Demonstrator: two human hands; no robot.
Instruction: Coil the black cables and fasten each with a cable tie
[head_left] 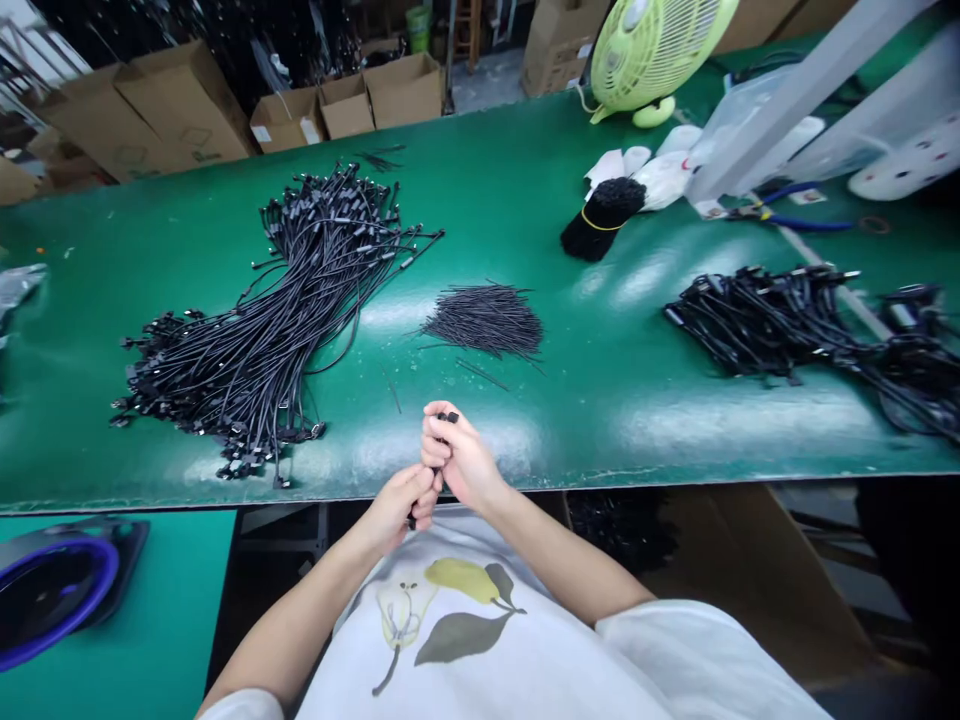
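Both of my hands are together at the table's front edge, closed around a black cable (pixel 448 417). My right hand (pixel 463 458) is the upper one, its fingers curled round the cable, with a dark end poking out at the top. Just below and to the left, my left hand (pixel 403 505) pinches the lower part, where another dark bit shows under the fingers. Most of the cable is hidden by the fingers. Beyond the hands lies a loose pile of thin black ties (pixel 486 320). A large heap of black cables (pixel 281 310) with connectors spreads to the left.
Coiled black cables (pixel 765 325) lie to the right on the green table (pixel 570 420). Farther back are a black bundle with a yellow band (pixel 604 218), blue-handled pliers (pixel 795 215) and a green fan (pixel 660 50). Cardboard boxes (pixel 405 92) stand beyond the far edge.
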